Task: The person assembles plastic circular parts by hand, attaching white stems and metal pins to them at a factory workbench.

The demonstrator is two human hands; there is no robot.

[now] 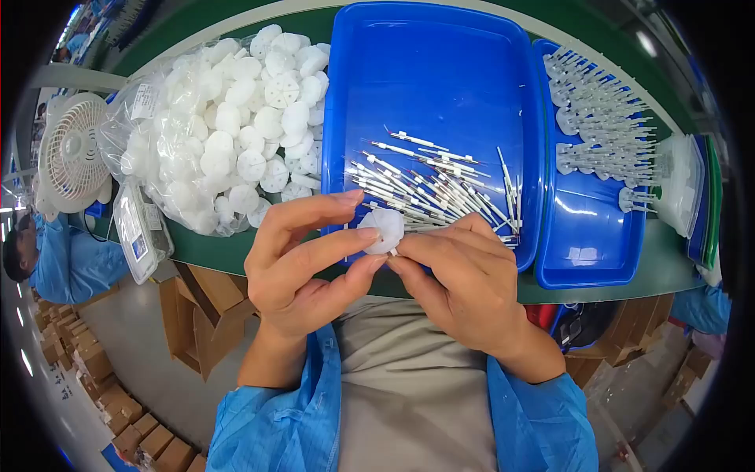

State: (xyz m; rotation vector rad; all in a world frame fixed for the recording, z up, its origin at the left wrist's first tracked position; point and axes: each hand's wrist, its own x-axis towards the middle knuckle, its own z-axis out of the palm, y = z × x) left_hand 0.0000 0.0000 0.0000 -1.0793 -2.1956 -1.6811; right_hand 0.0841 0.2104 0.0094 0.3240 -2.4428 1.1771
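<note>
Left hand [303,263] grasps a white plastic disc [381,229] while right hand [464,283] pinches its lower edge, just before a blue tray [432,79] of thin pins [440,189].

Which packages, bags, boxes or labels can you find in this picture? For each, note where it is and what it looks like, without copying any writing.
Clear plastic bag: upper left on the table, bulging with white discs.
Label: white slip on the bag's upper left side.
Small clear packet: at the table's left edge, flat, with a blue-and-white label.
Cardboard boxes: brown, on the floor lower left.
</note>
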